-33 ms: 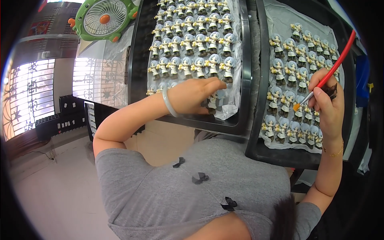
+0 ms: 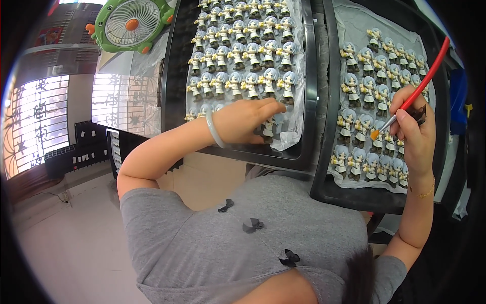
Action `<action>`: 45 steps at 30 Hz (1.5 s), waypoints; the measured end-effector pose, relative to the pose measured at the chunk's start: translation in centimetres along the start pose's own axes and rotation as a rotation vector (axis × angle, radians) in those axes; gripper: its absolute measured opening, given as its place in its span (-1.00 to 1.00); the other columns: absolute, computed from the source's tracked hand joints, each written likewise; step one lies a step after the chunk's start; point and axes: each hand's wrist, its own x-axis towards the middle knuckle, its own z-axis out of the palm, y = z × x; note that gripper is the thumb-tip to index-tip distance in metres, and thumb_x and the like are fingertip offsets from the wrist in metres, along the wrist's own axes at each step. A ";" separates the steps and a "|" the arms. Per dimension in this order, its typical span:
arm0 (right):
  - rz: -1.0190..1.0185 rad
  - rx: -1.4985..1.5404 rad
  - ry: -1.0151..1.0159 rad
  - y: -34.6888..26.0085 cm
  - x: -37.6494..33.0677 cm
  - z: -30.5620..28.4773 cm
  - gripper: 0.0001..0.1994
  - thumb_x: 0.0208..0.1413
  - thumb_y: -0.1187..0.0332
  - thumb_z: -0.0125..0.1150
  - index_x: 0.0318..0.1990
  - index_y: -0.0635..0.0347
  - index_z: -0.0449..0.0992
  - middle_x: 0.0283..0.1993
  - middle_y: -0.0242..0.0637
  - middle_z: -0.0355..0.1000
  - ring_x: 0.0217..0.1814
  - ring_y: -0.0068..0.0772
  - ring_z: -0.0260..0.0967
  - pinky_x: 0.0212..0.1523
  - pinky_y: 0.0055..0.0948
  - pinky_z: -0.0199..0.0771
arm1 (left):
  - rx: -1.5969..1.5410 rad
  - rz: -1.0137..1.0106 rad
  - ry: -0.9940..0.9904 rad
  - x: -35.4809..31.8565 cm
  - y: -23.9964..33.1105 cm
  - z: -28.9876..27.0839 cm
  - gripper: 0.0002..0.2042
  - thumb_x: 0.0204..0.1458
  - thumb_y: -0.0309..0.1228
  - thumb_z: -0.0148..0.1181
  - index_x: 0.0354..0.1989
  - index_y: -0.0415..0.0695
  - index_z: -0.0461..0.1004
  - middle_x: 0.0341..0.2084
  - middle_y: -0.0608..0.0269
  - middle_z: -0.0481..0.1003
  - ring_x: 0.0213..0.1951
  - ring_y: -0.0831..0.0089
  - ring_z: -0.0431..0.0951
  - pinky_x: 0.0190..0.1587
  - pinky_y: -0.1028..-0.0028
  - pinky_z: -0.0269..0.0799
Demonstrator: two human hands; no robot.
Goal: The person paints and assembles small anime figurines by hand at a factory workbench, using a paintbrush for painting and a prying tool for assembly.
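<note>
My left hand, with a pale bangle on its wrist, reaches across the near edge of the left black tray. Its fingers and thumb curl around a small figurine with pale blue hair and a white outfit, partly hidden by the hand. My right hand is closed on a thin red-handled paintbrush in a pen-like grip. The brush's orange-yellow bristles point down-left, over the figurines of the right black tray; whether they touch one, I cannot tell.
Rows of matching figurines stand on white lining in both trays. A green animal-shaped fan sits at the far left. Dark racks stand on the left near a bright window. Something blue lies beyond the right tray.
</note>
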 end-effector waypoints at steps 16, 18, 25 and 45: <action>-0.016 0.019 -0.189 0.1 -0.2 0.7 -0.96 -0.16 0.49 -0.02 -0.54 0.27 0.32 -0.60 -0.46 0.23 -0.58 -0.73 0.14 -0.57 -0.66 0.17 | 0.234 0.248 0.294 10.6 4.3 -7.9 -0.83 -0.11 -0.46 0.12 -0.31 -0.19 0.44 -0.43 0.09 0.46 -0.30 0.15 0.47 -0.24 0.36 0.39; 0.005 0.015 -0.237 -0.3 -0.6 0.6 -0.95 -0.18 0.47 -0.01 -0.53 0.25 0.33 -0.59 -0.46 0.22 -0.57 -0.72 0.11 -0.56 -0.66 0.12 | 0.254 0.378 0.393 17.1 4.8 -7.7 -0.87 -0.06 -0.42 0.01 -0.41 -0.18 0.46 -0.45 0.04 0.46 -0.31 0.13 0.47 -0.25 0.29 0.39; -0.081 -0.045 -0.203 0.1 0.2 0.2 -0.94 -0.17 0.45 -0.02 -0.51 0.23 0.32 -0.60 -0.48 0.20 -0.60 -0.72 0.07 -0.57 -0.66 0.07 | 0.641 -0.162 0.070 33.7 -0.6 -5.1 -0.59 -0.22 -0.29 0.16 -0.11 -0.09 0.40 -0.26 0.03 0.47 -0.15 0.18 0.46 -0.10 0.34 0.36; 0.028 0.070 -0.064 0.4 0.3 0.4 -0.97 -0.12 0.51 -0.05 -0.47 0.23 0.33 -0.55 -0.49 0.22 -0.61 -0.77 0.09 -0.58 -0.73 0.08 | -1.274 0.234 0.074 4.9 5.7 -4.4 -0.17 -0.48 -0.61 0.31 0.09 -0.05 0.01 0.00 -0.01 0.16 -0.11 0.43 0.30 -0.12 0.51 0.29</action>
